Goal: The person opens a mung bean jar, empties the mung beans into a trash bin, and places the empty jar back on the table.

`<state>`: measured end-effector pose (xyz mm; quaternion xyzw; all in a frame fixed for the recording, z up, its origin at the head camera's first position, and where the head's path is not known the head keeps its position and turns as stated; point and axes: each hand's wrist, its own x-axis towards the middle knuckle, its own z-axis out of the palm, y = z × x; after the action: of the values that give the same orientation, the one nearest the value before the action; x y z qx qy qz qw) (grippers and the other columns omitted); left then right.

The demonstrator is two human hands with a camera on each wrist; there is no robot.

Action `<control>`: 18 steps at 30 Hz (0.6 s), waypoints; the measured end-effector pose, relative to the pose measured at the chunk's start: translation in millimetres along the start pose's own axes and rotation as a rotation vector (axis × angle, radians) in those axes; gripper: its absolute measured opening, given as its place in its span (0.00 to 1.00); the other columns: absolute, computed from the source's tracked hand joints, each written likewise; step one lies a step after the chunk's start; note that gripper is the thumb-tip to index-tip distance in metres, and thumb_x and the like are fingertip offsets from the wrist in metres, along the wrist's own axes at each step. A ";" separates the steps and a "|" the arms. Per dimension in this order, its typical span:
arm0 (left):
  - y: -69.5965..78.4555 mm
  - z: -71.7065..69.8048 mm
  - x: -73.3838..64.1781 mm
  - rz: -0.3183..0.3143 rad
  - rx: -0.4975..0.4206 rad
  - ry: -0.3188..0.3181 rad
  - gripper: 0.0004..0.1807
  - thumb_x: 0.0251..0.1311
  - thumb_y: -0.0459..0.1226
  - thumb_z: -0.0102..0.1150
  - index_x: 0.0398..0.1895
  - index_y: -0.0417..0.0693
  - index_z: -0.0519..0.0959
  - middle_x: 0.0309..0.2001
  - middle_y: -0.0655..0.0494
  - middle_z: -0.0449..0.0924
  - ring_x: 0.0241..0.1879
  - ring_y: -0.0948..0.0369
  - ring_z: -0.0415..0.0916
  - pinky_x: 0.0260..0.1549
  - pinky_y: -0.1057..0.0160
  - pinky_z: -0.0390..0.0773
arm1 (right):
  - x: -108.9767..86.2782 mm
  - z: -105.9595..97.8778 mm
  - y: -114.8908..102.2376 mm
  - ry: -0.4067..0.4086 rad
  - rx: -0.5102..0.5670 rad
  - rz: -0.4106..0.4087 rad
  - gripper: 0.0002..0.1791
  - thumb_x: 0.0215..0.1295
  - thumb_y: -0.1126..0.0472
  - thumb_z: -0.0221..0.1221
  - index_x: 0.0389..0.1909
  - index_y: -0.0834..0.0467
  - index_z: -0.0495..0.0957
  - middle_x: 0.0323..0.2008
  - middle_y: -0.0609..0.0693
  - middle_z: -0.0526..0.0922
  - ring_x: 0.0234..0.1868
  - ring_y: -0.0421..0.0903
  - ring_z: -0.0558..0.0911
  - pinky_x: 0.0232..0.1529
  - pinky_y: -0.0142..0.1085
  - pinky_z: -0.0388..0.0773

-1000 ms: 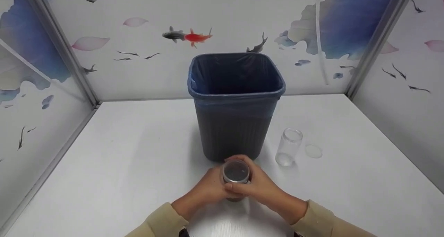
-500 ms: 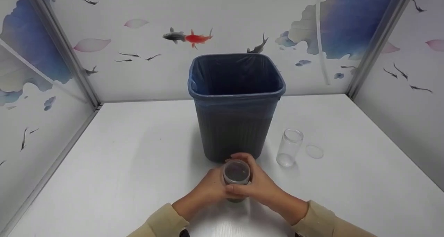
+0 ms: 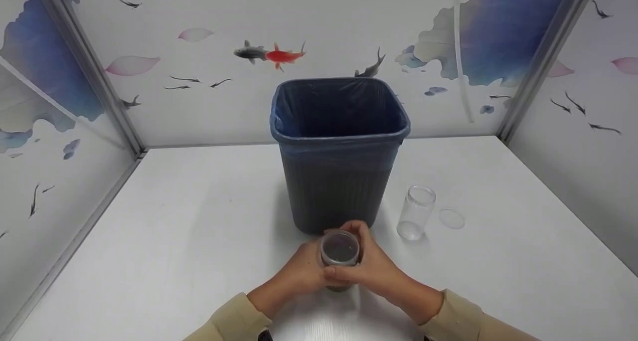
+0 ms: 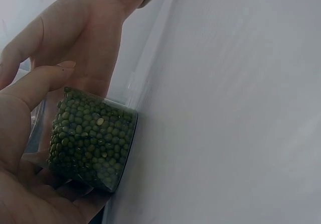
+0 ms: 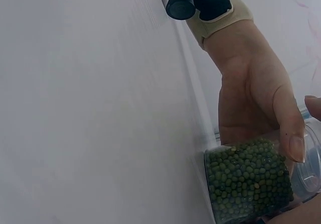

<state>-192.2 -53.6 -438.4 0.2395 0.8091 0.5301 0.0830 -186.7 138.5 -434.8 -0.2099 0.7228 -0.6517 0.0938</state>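
Note:
A clear jar (image 3: 340,249) stands upright in front of me, with green mung beans (image 5: 248,179) filling its lower part. My left hand (image 3: 301,268) wraps the jar's side, its thumb lying across the wall above the beans. From the other side my right hand (image 3: 376,266) grips the upper part by the rim, thumb in front and fingers behind. A clear round top (image 5: 307,163) shows there; whether it is a separate lid is hard to tell. In the left wrist view the jar's base (image 4: 128,151) meets or nearly meets the table. Some fingers are hidden behind the jar.
A dark bin (image 3: 339,191) with a blue liner (image 3: 339,141) stands just beyond my hands. Right of it, an uncapped clear jar (image 3: 416,214) stands upright beside a clear ring-like disc (image 3: 452,218) on the white table (image 3: 199,241). Printed panels (image 3: 209,111) enclose the back and sides.
The fingers of my right hand have shifted slightly to the right around the jar's top. The left hand and the jar have hardly moved.

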 end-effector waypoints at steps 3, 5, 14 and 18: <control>0.2 0.1 -0.8 -0.008 -0.002 0.001 0.46 0.49 0.42 0.85 0.74 0.50 0.74 0.63 0.56 0.83 0.64 0.57 0.78 0.68 0.53 0.73 | -0.1 0.3 -0.8 -0.008 -0.007 -0.003 0.44 0.54 0.59 0.80 0.64 0.61 0.62 0.71 0.59 0.76 0.70 0.53 0.75 0.72 0.41 0.66; 0.3 0.1 -1.5 -0.020 0.001 0.002 0.45 0.49 0.42 0.85 0.73 0.49 0.75 0.61 0.56 0.83 0.62 0.57 0.79 0.66 0.53 0.74 | -0.4 0.1 -1.5 -0.015 -0.015 0.001 0.43 0.55 0.59 0.79 0.66 0.60 0.64 0.71 0.56 0.75 0.69 0.53 0.74 0.73 0.46 0.65; 1.5 0.6 -2.2 -0.071 0.014 0.023 0.42 0.47 0.45 0.85 0.68 0.50 0.79 0.56 0.60 0.85 0.56 0.60 0.80 0.59 0.55 0.77 | 1.4 -2.5 -1.9 -0.030 -0.025 -0.001 0.40 0.59 0.56 0.79 0.69 0.58 0.71 0.66 0.53 0.79 0.66 0.52 0.76 0.69 0.42 0.69; 1.1 0.5 -1.6 -0.076 0.004 0.017 0.41 0.47 0.47 0.85 0.67 0.50 0.79 0.56 0.60 0.86 0.55 0.60 0.80 0.58 0.57 0.78 | 1.3 -3.3 -2.1 -0.009 -0.019 -0.012 0.41 0.58 0.57 0.80 0.70 0.60 0.73 0.65 0.54 0.80 0.65 0.52 0.77 0.68 0.42 0.71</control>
<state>-190.3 -53.5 -437.8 0.2042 0.8194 0.5270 0.0960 -188.8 140.8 -432.1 -0.2182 0.7273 -0.6443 0.0910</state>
